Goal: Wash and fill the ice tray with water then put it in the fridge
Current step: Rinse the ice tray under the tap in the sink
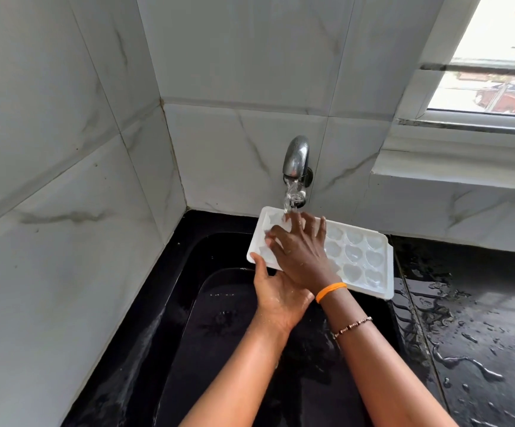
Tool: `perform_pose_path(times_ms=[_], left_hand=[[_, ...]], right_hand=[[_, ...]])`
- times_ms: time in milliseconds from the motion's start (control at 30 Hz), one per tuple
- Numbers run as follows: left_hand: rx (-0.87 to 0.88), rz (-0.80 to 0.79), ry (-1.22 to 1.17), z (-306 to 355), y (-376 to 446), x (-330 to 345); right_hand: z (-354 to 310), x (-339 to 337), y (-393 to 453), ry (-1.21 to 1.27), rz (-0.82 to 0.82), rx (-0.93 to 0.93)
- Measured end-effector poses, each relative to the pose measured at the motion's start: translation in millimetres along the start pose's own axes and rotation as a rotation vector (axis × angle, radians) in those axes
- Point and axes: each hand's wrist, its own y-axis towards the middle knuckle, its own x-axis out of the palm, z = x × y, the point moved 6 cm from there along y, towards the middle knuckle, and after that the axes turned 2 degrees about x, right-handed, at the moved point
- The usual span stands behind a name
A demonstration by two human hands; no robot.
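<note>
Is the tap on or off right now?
On. A stream of water runs from the tap onto the ice tray, where the right hand rubs it while the left hand holds it from below.

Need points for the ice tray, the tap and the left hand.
ice tray [364, 257]: head view, on the heart-shaped cells at its right end.
tap [296, 155]: head view, on the chrome spout.
left hand [276, 295]: head view, on the palm under the tray's near edge.

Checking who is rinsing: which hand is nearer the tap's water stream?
Right. The right hand lies on the ice tray, fingers at the stream; the left hand holds the tray's near edge, below.
</note>
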Motion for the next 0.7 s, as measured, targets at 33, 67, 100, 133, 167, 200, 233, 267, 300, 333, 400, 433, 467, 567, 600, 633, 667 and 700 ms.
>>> perform_pose_path(times_ms=[33, 67, 100, 133, 167, 200, 233, 267, 300, 333, 400, 433, 467, 567, 600, 633, 667, 700], left_hand=[[-0.013, 0.015, -0.004, -2, 0, -2], [-0.025, 0.024, -0.014, -3, -1, -2], [-0.028, 0.024, -0.027, -4, 0, -4], [-0.022, 0.016, -0.036, -3, 0, -5], [-0.012, 0.001, -0.034, -1, 0, -5], [-0.001, -0.017, -0.027, 2, 0, -6], [0.011, -0.034, -0.021, 4, 1, -6], [0.021, -0.049, -0.023, 6, 0, -7], [0.027, -0.058, -0.021, 8, 0, -8], [0.026, -0.066, -0.029, 8, -1, -8], [0.001, -0.086, -0.076, 6, -4, -6], [-0.005, -0.095, -0.096, 6, -4, -5], [0.0, -0.101, -0.103, 6, -3, -4], [0.017, -0.096, -0.065, 6, -1, -4], [0.013, -0.104, -0.074, 5, 0, -4], [0.01, -0.111, -0.086, 5, 0, -3], [0.005, -0.117, -0.091, 5, 0, -1], [0.0, -0.116, -0.086, 5, 0, 0]], right_hand=[[0, 1, 0, -0.019, -0.005, 0.026], [0, 2, 0, -0.038, -0.015, 0.041], [-1, 4, -1, -0.05, -0.02, 0.031], [-2, 4, -3, -0.041, -0.022, 0.006], [-2, 2, -5, -0.007, -0.024, -0.021], [-1, 0, -7, 0.055, -0.033, -0.039], [1, -2, -8, 0.126, -0.042, -0.048], [2, -4, -10, 0.181, -0.051, -0.057], [2, -6, -12, 0.212, -0.048, -0.075], [0, -7, -13, 0.226, -0.043, -0.094], [-4, -9, -18, 0.252, -0.052, -0.114], [-6, -9, -20, 0.26, -0.071, -0.114], [-7, -8, -22, 0.251, -0.091, -0.112], [-9, -7, -26, 0.135, -0.071, -0.132], [-9, -7, -26, 0.105, -0.054, -0.144], [-9, -6, -25, 0.09, -0.041, -0.159], [-9, -5, -25, 0.09, -0.039, -0.169], [-7, -6, -24, 0.111, -0.041, -0.168]])
